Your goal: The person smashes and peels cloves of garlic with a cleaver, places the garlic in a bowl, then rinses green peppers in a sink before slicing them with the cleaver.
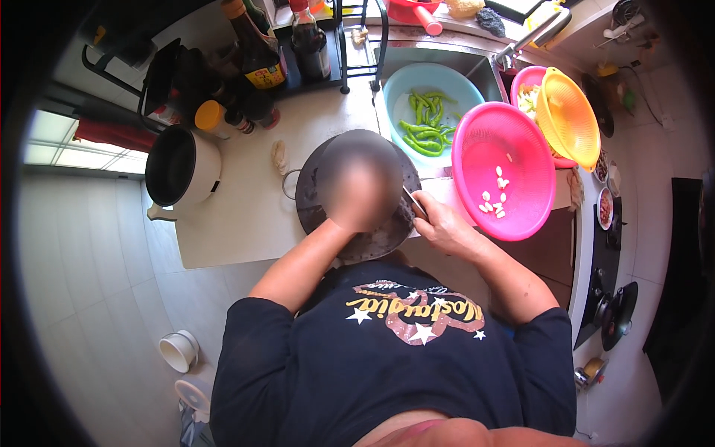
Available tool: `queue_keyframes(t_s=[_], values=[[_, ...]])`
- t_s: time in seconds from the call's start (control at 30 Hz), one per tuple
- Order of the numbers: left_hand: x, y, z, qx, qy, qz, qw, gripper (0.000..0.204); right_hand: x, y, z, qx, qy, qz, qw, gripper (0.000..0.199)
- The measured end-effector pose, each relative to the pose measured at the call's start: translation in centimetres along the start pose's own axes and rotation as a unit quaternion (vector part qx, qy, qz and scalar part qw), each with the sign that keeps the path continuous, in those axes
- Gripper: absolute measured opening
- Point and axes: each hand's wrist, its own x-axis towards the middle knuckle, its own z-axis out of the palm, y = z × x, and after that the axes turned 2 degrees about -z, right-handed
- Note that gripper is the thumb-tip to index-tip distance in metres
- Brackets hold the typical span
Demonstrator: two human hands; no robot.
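A round dark chopping board [309,195] with a metal ring handle lies near the counter's front edge. My left hand [361,190] is over the middle of the board; a grey blur covers its fingers and whatever lies under them. At the board's right side my right hand [445,223] is closed around the handle of a knife [419,209], whose blade is mostly hidden. Just right of that hand, a pink colander [477,160] holds several peeled garlic cloves [500,197]. Beyond the board, a light blue basin [395,86] of green chili peppers [424,134] sits in the sink.
A white saucepan [197,167] stands on the counter's left, near a yellow-lidded jar [211,116] and dark sauce bottles [309,45]. An orange colander [577,112] leans right of the faucet [521,48]. Small bowls of chopped food [604,208] and a wok [618,316] are farther right.
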Motion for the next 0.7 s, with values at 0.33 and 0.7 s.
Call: queue_keyframes(t_s=[0.33,0.7], values=[[0.4,-0.3,0.1,0.021,-0.017,0.009,1.000,0.031,0.5,2.3,2.6,0.089,0.037,0.058,0.994,0.030],[-0.6,-1.6,1.8,-0.008,0.000,-0.009,1.000,0.036,1.0,-1.1,0.7,0.004,-0.060,0.119,0.991,0.023]])
